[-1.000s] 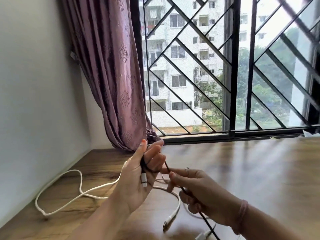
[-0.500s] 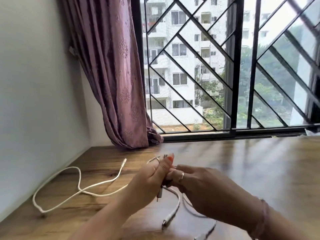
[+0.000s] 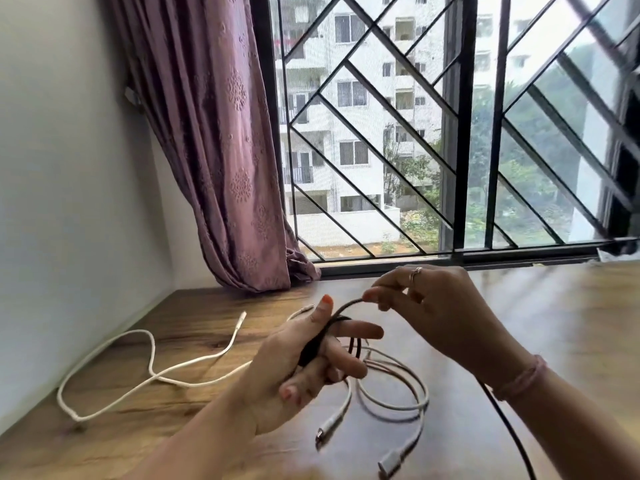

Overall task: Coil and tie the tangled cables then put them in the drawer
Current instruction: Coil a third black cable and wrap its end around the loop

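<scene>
A thin black cable (image 3: 341,308) is wound in turns around the fingers of my left hand (image 3: 304,368), which holds the coil above the wooden table (image 3: 554,323). My right hand (image 3: 436,317) pinches the same black cable just above and to the right of the left hand; the loose end trails down past my right wrist toward the bottom edge. White cables (image 3: 394,403) lie looped on the table under my hands, their plugs near the front. Another long white cable (image 3: 152,372) snakes over the table to the left.
A grey wall runs along the left. A mauve curtain (image 3: 221,150) hangs in the back corner beside a barred window (image 3: 464,133). No drawer is in view.
My right hand has lifted up and to the right, pulling the black cable over my left fingers. My left hand has turned, with more black turns around its fingers.
</scene>
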{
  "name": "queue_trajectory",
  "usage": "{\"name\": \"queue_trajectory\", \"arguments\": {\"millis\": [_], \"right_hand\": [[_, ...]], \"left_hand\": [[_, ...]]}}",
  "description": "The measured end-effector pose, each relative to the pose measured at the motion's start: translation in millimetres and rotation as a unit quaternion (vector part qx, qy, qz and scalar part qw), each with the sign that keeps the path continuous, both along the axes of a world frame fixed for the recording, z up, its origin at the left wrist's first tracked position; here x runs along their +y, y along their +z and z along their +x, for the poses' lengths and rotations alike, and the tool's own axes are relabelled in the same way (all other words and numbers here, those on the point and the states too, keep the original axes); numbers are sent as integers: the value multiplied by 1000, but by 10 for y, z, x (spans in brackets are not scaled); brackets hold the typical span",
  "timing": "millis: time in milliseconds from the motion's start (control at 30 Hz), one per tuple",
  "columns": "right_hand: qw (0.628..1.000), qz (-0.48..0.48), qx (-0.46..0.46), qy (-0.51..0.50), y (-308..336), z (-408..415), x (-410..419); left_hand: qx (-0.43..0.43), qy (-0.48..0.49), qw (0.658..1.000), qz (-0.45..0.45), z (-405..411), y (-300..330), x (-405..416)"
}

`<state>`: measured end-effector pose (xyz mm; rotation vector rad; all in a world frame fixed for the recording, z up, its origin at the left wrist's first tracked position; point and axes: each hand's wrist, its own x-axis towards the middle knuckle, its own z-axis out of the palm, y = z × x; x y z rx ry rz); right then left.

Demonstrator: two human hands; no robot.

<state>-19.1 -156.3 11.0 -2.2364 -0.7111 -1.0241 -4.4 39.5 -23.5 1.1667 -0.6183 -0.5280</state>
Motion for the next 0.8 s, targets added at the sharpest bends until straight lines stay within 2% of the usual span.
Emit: {"name": "queue_trajectory", "arguments": {"millis": [233,300,367,467,533,600,800], "right_hand": [[999,-6,27,32,-100,18,79],[998,-34,30,53,-217,39,185],[994,-55,70,68,-352,69,252],[972,-169,154,51,-573,91,351],[953,-221,195,65,-687,45,452],[945,-218,226,88,-709,-49,578],[969,-215,100,75,-341,-336,548]], "left_hand": [[61,36,994,-82,-70,92,11],[72,51,989,-119,-44,114,36],[74,79,983,-145,-19,163,62],[67,170,966,-181,44,268,150],[31,258,954,-150,102,300,216],[-11,295,951,-93,138,271,219],[-67,227,972,4,157,129,110]]}}
